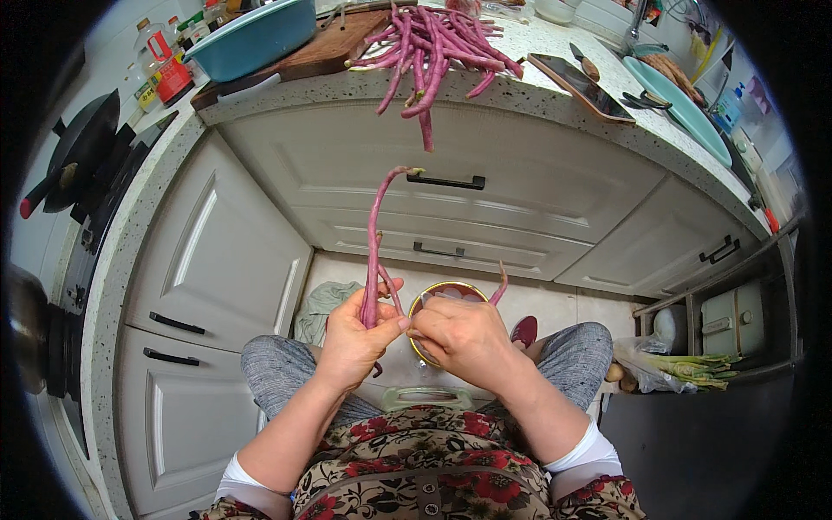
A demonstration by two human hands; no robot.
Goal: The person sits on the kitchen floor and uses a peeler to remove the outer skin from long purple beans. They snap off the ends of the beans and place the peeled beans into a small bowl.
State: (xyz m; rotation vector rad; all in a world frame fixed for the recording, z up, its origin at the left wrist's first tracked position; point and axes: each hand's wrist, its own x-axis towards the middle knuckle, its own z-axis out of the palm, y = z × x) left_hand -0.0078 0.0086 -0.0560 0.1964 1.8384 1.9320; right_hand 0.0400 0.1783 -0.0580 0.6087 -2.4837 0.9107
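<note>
Purple long beans (373, 260) stand up from my left hand (354, 341), which is closed around their lower part; the longest curves over at its pale green tip. My right hand (463, 335) has its fingers pinched together, close to my left thumb. Another purple bean end (500, 286) pokes out beyond its far side, and the rest of that piece is hidden by the hand. Under the right hand, a round bin with a yellow rim (448, 284) is partly covered. More purple long beans (432, 49) lie heaped on the speckled counter (312, 91), several hanging over its edge.
A blue basin (253, 42) rests on a wooden cutting board (331, 49). To the right lie a phone (578, 88), a knife (585, 63) and scissors (647, 101). A wok (81, 153) stands on the stove at left. Spring onions (695, 370) are at lower right, beside a shelf.
</note>
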